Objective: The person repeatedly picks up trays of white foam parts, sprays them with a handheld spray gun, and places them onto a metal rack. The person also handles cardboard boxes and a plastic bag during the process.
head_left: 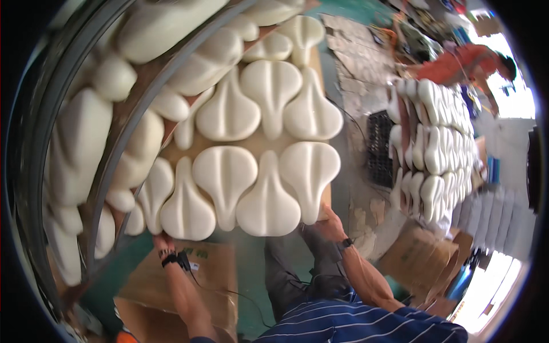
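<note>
In the middle of the frame, two facing rows of cream foam bicycle-saddle pads [225, 177] lie on a tan board [266, 143], noses alternating up and down. At its lower edge, the left hand [164, 243] sits toward the lower left and the right hand [330, 224] near the lower right corner. The fingers of both hands are mostly hidden beneath the edge and the pads, so I cannot tell whether they pinch the board or merely support it. On the left, the board's end runs close to a curved grey rack rail [71, 66], with more pads behind it; whether they touch is unclear. A cardboard box [211, 268] stands below, lower left.

The likeliest trouble is a tilt: if one hand rises or drops more than the other, the loose-looking pads could slide, and those along the lower edge, some overhanging it, would go first. A swing leftward could catch the rail and jolt both rows; a swing rightward could bring the board toward the black crate [378, 143] and the stacked pads [437, 148] at the right
</note>
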Available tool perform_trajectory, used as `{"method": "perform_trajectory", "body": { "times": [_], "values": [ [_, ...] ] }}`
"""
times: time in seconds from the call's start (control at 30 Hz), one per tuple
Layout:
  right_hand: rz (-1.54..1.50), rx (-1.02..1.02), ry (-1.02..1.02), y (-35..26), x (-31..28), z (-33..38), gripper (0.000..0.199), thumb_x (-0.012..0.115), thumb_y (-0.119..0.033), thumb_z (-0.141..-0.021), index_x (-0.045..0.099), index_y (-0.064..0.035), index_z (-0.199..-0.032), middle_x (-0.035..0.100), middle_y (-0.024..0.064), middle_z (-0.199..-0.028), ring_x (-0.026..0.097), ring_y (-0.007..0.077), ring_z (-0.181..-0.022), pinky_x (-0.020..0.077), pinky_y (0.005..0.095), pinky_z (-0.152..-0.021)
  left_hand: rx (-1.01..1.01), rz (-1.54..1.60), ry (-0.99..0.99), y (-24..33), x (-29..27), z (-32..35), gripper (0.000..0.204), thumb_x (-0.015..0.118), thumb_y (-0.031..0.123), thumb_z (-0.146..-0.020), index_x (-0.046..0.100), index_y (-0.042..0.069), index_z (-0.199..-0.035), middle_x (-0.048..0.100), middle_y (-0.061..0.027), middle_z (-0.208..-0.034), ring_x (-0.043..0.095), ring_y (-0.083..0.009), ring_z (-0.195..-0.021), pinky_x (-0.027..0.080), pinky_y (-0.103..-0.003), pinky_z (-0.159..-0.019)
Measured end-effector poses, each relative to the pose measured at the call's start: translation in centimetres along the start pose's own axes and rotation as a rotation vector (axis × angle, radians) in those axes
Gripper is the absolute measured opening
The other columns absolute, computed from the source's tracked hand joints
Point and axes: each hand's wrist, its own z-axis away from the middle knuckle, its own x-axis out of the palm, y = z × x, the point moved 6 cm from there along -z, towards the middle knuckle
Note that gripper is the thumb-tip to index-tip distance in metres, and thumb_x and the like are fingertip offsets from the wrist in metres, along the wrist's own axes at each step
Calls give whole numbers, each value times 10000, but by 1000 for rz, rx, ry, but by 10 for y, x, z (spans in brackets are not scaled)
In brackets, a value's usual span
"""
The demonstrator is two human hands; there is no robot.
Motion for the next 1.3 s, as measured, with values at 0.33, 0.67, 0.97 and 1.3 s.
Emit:
{"method": "perform_trajectory", "body": {
  "times": [0.33,0.67,0.97,1.3],
  "values": [
    [-174,-109,-51,41,43,-7,668,588,-443,-982,413,-8,-1457,558,137,-1408,578,282,-1245,473,509,-1041,-187,35,2,27,-23,-24,663,526,491,-974,449,39,-1453,476,-123,-1494,486,-309,-1340,389,-477,-1123],
    [-312,72,-127,14,61,-65,618,574,-369,-1008,405,26,-1452,561,128,-1409,557,251,-1273,426,455,-1096,-72,-127,402,42,42,1,619,564,422,-978,446,29,-1442,490,-123,-1482,507,-304,-1318,445,-471,-1089],
    [-208,268,-108,20,42,-72,634,535,-406,-1028,361,-6,-1488,522,124,-1440,539,266,-1302,466,466,-1069,-3,-153,558,23,66,6,595,576,384,-976,453,26,-1436,499,-122,-1474,515,-302,-1310,454,-464,-1083],
    [-177,328,-64,73,46,-40,646,550,-421,-1021,386,21,-1464,557,159,-1392,589,269,-1237,479,442,-1054,31,-158,523,12,64,0,570,589,341,-974,460,22,-1429,508,-122,-1465,523,-299,-1301,464,-457,-1076]
  ]
}}
